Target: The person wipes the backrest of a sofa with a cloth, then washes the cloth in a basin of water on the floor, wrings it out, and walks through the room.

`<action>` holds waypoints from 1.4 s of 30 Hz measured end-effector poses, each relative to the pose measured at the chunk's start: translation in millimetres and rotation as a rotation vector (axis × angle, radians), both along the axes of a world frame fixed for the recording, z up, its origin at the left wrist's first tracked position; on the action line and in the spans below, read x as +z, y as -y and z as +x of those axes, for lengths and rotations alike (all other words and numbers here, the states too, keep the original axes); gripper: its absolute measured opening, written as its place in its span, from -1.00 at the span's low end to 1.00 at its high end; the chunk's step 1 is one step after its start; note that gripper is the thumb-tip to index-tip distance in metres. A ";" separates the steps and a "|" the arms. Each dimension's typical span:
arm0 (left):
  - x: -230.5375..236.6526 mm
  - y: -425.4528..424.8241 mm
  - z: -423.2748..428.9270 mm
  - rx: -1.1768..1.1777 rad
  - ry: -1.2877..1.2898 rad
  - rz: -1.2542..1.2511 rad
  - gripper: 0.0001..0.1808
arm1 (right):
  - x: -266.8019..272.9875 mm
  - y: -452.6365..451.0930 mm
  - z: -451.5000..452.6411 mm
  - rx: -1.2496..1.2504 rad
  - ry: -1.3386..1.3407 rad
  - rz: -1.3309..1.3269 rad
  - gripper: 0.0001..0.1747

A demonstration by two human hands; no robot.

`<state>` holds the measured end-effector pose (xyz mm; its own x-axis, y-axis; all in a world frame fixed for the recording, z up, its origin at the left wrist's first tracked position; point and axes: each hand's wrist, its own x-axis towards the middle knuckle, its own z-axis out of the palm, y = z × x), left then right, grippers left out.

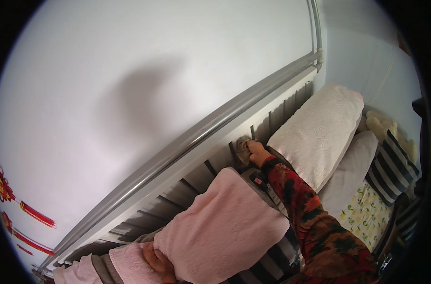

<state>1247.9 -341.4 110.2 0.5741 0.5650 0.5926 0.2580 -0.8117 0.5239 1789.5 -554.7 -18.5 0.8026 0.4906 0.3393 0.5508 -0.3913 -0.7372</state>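
My right hand (258,152) grips a crumpled grey-brown cloth (242,148) and holds it against the front of a white slatted headboard or radiator (222,156). Between a pink towel-like cover (222,227) and a cream one (318,131), the right arm reaches forward. Down at the lower left, my left hand (158,261) rests on a smaller pink cover (128,261), beside the edge of the large pink one. A dark item with a small red label (258,180) lies near my right wrist.
A thick metal pipe (201,136) runs along the white wall. At right are a black-and-white striped cushion (391,168), a pale plush toy (382,122) and lemon-patterned fabric (366,214). Red tasselled ornaments (36,214) hang at left.
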 end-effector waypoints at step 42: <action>-19.0 -10.0 0.3 0.033 0.150 0.043 -0.80 | 254.4 -127.4 -179.4 0.527 0.378 0.347 -0.60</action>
<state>1248.2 -331.4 91.2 0.4588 0.5544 0.6944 0.2061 -0.8266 0.5237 1610.1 -427.3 235.8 0.2877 0.5931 0.7520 0.8426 0.2165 -0.4931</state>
